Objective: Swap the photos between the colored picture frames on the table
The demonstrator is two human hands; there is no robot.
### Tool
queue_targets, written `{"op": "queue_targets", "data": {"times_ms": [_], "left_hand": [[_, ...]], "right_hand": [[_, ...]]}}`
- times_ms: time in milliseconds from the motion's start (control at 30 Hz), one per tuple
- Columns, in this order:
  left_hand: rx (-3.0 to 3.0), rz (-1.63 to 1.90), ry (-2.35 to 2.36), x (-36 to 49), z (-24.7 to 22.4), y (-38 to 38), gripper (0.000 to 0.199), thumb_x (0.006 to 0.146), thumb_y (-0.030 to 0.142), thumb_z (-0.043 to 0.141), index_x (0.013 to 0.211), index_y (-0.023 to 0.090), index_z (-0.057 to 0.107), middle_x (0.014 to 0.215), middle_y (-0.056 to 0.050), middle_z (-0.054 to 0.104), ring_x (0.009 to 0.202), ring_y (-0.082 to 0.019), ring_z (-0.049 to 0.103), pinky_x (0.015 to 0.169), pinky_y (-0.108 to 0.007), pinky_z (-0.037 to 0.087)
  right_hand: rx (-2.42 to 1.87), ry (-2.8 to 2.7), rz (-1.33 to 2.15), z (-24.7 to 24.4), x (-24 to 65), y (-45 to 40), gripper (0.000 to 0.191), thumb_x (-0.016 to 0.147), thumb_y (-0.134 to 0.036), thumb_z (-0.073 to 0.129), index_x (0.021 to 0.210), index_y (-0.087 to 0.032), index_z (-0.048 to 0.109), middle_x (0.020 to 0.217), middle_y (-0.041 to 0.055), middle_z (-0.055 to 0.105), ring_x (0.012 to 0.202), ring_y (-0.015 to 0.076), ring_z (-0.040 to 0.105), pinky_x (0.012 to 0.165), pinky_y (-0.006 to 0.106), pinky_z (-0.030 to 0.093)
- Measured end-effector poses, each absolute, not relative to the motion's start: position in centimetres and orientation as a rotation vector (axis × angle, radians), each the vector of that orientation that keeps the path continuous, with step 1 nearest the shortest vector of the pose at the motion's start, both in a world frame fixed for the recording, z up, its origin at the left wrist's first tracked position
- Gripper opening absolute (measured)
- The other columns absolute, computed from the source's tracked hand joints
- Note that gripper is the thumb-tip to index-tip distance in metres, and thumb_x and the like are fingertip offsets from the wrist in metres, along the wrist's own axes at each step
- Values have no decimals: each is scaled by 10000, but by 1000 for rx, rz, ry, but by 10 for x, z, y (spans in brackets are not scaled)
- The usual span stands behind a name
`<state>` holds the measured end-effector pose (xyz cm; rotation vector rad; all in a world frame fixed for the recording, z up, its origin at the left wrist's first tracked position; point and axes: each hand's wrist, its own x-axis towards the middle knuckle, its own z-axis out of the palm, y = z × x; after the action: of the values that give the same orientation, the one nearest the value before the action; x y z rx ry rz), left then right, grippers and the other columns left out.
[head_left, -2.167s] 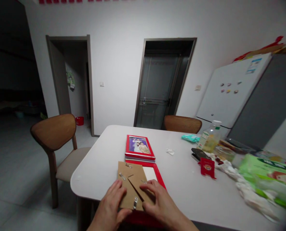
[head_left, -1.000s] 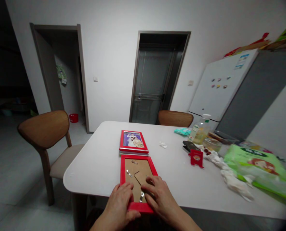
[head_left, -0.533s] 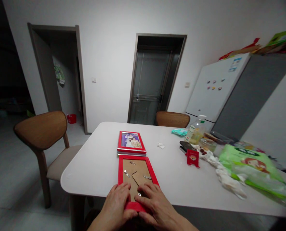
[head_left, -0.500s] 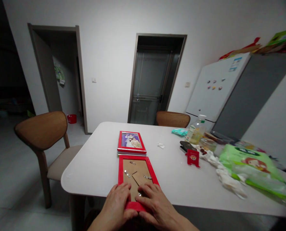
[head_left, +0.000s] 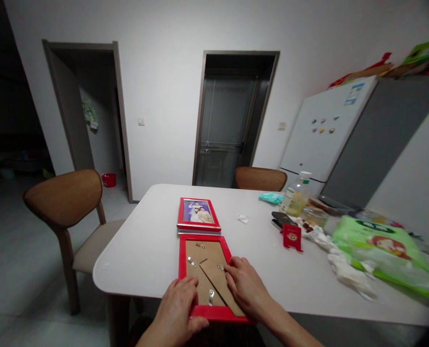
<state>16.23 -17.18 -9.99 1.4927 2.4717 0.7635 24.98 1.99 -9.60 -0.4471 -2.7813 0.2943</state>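
Note:
A red photo frame (head_left: 182,258) lies back side up at the table's near edge, its brown backing board (head_left: 209,250) showing metal clips and a slanted stand flap. My left hand (head_left: 176,308) grips the frame's near left corner, thumb on the near rim. My right hand (head_left: 245,284) is at the right side, its fingertips pinched on the right metal clip (head_left: 221,267). Just beyond, a second red frame (head_left: 214,228) with a photo of people lies face up on top of something with a silvery edge.
White table (head_left: 135,250). On its right are a red card stand (head_left: 292,237), a dark phone-like object (head_left: 282,220), a bottle (head_left: 294,197), crumpled tissues (head_left: 348,274) and a green wipes pack (head_left: 384,243). A tissue scrap (head_left: 242,219) lies mid-table. Wooden chairs (head_left: 66,195) stand left and behind.
My right hand has moved from the near rim up and right to the right-side clip, uncovering the lower clip and stand flap. My left hand stays at the near left corner.

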Motion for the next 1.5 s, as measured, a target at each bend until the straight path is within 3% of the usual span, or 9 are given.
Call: {"op": "queue_targets", "data": {"times_ms": [267, 433, 667, 933, 1100, 1233, 1500], "left_hand": [[1465, 748, 2469, 164, -97, -171, 443, 557, 297, 700, 953, 157, 560, 1224, -103, 469, 1140, -235, 391, 982, -381, 258], [1471, 760, 2455, 163, -100, -171, 410, 562, 286, 687, 939, 175, 569, 1235, -85, 461, 1143, -234, 389, 986, -380, 256], [1450, 771, 2430, 165, -97, -171, 630, 557, 268, 675, 1134, 121, 470, 1217, -129, 471, 1136, -247, 395, 978, -376, 278], [1449, 820, 2425, 165, -96, -171, 551, 564, 269, 666, 1082, 156, 517, 1212, -111, 480, 1128, -257, 404, 974, -405, 282], [1446, 771, 2440, 166, -96, -173, 583, 552, 261, 692, 1088, 122, 510, 1206, -129, 483, 1133, -255, 401, 992, -384, 263], [1432, 732, 2459, 165, -94, -173, 656, 549, 256, 698, 1143, 108, 463, 1219, -142, 465, 1144, -255, 387, 984, -364, 285], [1409, 711, 2465, 167, -91, -174, 691, 554, 253, 693, 1168, 71, 436, 1227, -164, 451, 1143, -260, 388, 993, -361, 269]], "right_hand": [[-421, -2772, 290, -95, 252, 17, 257, 793, -228, 360, 792, -185, 613, 900, 73, 516, 838, 181, 436, 740, 290, 337], [-257, -2766, 386, -90, 224, -3, 277, 814, -218, 337, 925, -197, 590, 963, 65, 525, 884, 172, 438, 772, 281, 326], [-79, -2850, 324, -98, 192, -18, 232, 788, -192, 398, 913, -241, 587, 887, 38, 513, 868, 167, 434, 720, 271, 311], [27, -2895, 312, -94, 193, -15, 213, 785, -193, 399, 860, -239, 593, 891, 28, 534, 868, 156, 449, 726, 261, 312], [-297, -2755, 489, -97, 173, 1, 257, 799, -239, 376, 900, -181, 605, 910, 65, 589, 839, 149, 507, 711, 234, 332], [-591, -2706, 521, -103, 151, 16, 233, 783, -285, 418, 778, -165, 617, 786, 61, 624, 709, 141, 534, 594, 221, 324], [-758, -2629, 550, -111, 133, 34, 231, 745, -321, 461, 718, -138, 600, 745, 80, 635, 611, 136, 514, 503, 227, 272]]}}
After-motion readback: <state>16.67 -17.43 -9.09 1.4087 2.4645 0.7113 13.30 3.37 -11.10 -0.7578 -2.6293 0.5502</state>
